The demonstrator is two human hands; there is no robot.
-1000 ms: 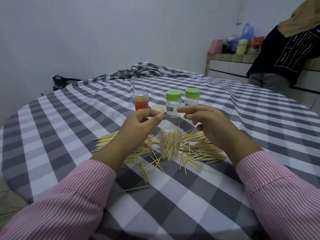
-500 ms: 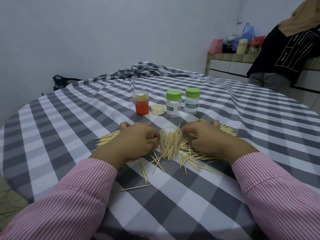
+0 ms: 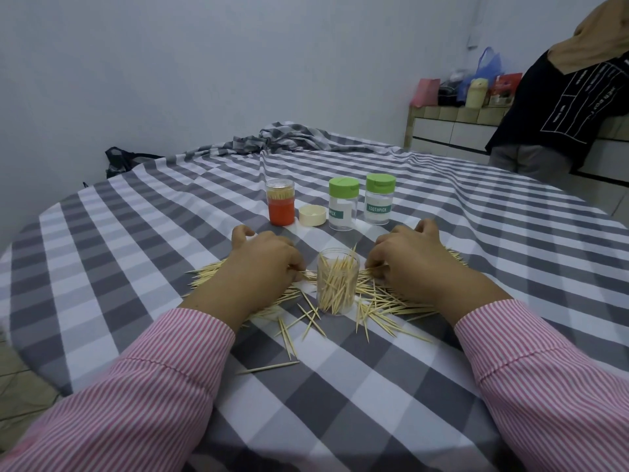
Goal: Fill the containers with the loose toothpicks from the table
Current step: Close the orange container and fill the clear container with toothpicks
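Left hand (image 3: 262, 264): fingertips curl under, grip unseen
Right hand (image 3: 405, 264): fingertips hidden the same way
Toothpicks (image 3: 384, 308): part of pile covered by hands
Bystander (image 3: 565, 97): cut off by frame's edge

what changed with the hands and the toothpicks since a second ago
Both hands came down from above the open clear container onto the loose toothpicks. The left hand now gathers sticks on its side and the right hand on the other, fingers curled into the pile. The clear container, the orange container, the cream lid and the two green-capped containers stayed put.
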